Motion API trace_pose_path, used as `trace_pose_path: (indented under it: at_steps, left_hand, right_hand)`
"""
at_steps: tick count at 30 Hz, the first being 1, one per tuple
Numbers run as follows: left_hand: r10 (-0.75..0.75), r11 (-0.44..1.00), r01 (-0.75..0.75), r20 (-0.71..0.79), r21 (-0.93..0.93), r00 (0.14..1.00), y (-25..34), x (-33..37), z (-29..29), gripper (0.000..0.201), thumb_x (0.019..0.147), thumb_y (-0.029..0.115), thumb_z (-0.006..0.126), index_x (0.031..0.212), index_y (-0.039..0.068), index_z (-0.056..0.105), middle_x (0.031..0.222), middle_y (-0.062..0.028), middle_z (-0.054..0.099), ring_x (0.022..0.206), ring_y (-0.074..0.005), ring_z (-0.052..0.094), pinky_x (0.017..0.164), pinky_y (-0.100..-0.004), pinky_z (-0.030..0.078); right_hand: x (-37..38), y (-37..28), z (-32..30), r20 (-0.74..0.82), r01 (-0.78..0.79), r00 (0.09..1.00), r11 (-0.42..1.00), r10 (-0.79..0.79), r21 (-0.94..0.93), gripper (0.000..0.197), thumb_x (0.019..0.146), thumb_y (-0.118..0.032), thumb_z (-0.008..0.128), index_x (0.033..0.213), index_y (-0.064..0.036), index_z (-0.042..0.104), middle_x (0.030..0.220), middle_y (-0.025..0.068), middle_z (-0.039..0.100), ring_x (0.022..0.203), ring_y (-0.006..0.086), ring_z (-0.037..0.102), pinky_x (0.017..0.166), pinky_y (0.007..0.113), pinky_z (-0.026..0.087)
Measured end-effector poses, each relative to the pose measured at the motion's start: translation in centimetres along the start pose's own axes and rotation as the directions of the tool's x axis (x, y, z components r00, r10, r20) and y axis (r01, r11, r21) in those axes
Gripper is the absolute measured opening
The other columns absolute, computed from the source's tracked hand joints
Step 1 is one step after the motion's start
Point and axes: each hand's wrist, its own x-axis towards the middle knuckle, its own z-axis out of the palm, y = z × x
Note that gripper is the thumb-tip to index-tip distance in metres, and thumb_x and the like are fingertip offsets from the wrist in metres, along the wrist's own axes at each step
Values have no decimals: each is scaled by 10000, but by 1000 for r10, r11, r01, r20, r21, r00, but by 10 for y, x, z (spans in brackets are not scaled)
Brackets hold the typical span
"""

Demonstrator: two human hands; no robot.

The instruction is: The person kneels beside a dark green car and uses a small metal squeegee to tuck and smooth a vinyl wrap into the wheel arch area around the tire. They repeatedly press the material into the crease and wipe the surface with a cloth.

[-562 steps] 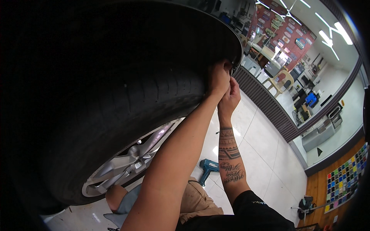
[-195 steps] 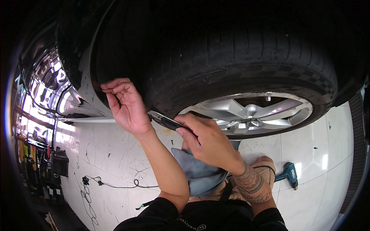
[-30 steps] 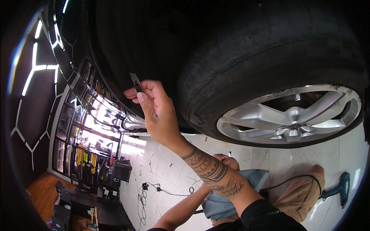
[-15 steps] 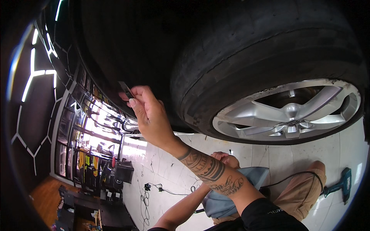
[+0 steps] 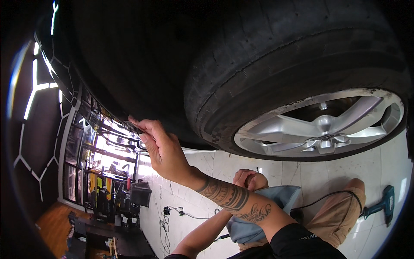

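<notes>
Glossy fender [image 5: 64, 69]; matt rubber tyre [image 5: 276, 77]; metal wheel [image 5: 324, 124].

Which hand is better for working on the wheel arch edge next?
Probably the right hand: it is at the wheel arch edge, pinching a thin tool. The left hand is lower, near the grey-blue cloth, farther from that edge.

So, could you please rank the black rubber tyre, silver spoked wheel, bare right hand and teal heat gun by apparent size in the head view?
Black rubber tyre
Silver spoked wheel
Bare right hand
Teal heat gun
</notes>
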Motion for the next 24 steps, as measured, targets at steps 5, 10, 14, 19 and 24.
trace_pose_path:
  at_steps: [5, 10, 14, 19, 24]
  left_hand:
    - [5, 1000, -5, 6, -1, 1000, 0, -2, -1, 215, 815, 126, 612, 996, 11, 625, 988, -167, 598, 952, -336, 571, 851, -392, 449]
    - [12, 1000, -12, 35, 15, 999, 2, 0, -3, 217, 824, 125, 609, 1015, 23, 616, 1000, -153, 585, 968, -317, 559, 854, -381, 443]
    - [-5, 1000, 4, 28, 27, 1000, 3, -4, -5, 204, 826, 137, 611, 1003, 36, 610, 984, -126, 579, 960, -290, 546, 841, -371, 439]
    - [-12, 999, 10, 38, 42, 999, 0, -7, -6, 215, 853, 149, 603, 1032, 30, 619, 1002, -134, 581, 985, -281, 550, 864, -360, 431]
    - [-7, 998, 7, 10, 59, 1000, -4, -10, -3, 217, 859, 174, 605, 1023, 33, 624, 989, -130, 579, 974, -277, 547, 860, -354, 425]
  right_hand:
    - [-5, -1, -2, 29, -32, 999, 999, 32, -3, 168, 969, -63, 477, 1116, 19, 477, 1047, 195, 643, 930, 260, 666, 751, 299, 505]
    - [9, 6, -4, -9, -12, 1000, 1000, 12, -24, 158, 982, -103, 464, 1101, -1, 449, 1065, 160, 653, 924, 216, 658, 755, 267, 487]
    - [15, -2, -8, 17, -160, 987, 987, 160, -2, 164, 997, -134, 436, 1097, -4, 453, 1034, 145, 656, 910, 182, 647, 789, 265, 480]
    - [20, 8, -4, -31, -96, 995, 994, 97, 53, 189, 1007, -167, 420, 1100, -8, 457, 993, 138, 643, 927, 175, 639, 826, 275, 496]
    - [21, 13, -6, -17, -136, 990, 987, 138, 79, 195, 1011, -176, 409, 1100, -11, 463, 1007, 140, 628, 940, 190, 639, 862, 296, 501]
